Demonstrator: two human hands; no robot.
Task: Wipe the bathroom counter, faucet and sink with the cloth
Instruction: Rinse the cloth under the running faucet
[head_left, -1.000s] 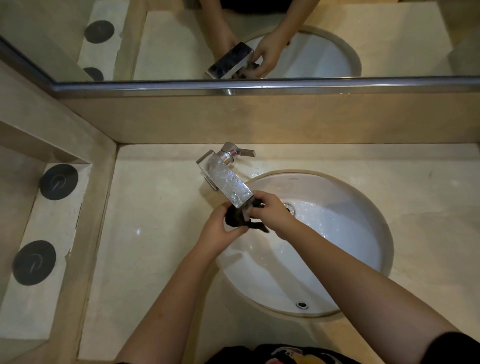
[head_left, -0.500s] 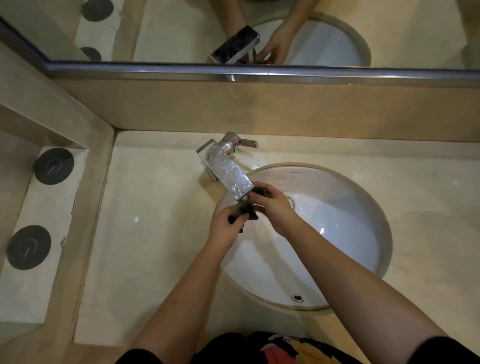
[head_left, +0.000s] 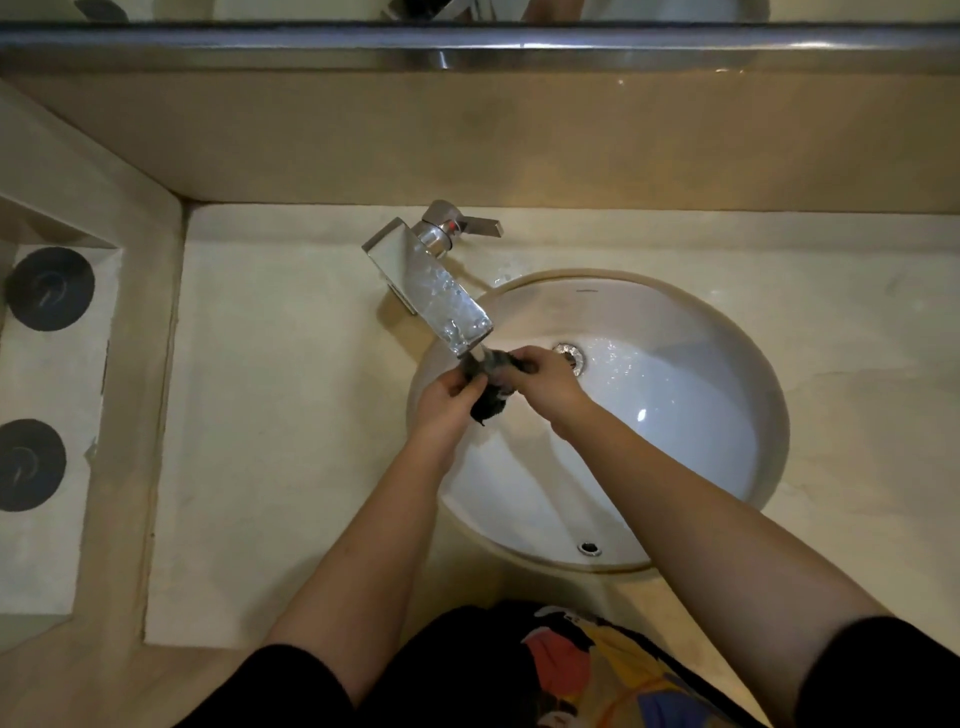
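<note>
Holding the cloth (head_left: 491, 400) under the faucet (head_left: 436, 286)

Bunched and dark, the cloth sits just below the faucet's tip, over the left side of the sink (head_left: 701, 426). This is probably so that it soaks and the drips land inside, not on the counter (head_left: 291, 415). The left hand (head_left: 447, 402) curls its fingers round the cloth's near end. The right hand (head_left: 550, 384) grips the far end, fingers bent.

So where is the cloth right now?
Head view, centre: the cloth is bunched between the left hand and right hand, under the tip of the faucet, over the left of the sink.
</note>
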